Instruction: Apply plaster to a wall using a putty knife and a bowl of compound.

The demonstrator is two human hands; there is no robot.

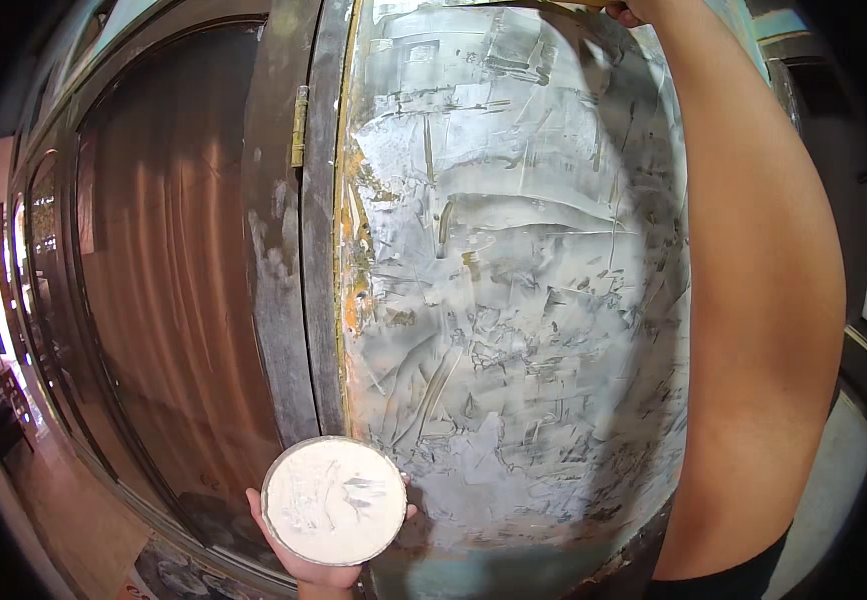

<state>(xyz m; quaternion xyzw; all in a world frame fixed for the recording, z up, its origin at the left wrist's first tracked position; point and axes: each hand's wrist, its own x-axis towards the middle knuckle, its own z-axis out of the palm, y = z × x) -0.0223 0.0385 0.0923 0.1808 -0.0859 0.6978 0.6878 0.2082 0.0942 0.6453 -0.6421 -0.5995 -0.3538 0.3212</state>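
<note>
My left hand (319, 572) is at the bottom, its fingers wrapped round a round tub of white putty (335, 500) from below. The putty's surface is smeared, with a few grey marks. My right arm (764, 300) reaches up along the right side to the top edge. There my right hand (634, 12) is mostly cut off, its fingers closed on a thin flat scraper (579, 5) lying against the wall. Before me the wall panel (514, 300) is coated in patchy white and grey putty, with streaks and ridges.
A dark wooden door frame (272, 250) with a brass hinge (300, 128) stands left of the wall. Further left, a glazed door panel (164, 290) shows brownish curtain folds. Tiled floor (79, 500) shows at the lower left. Shadow falls over the wall's right side.
</note>
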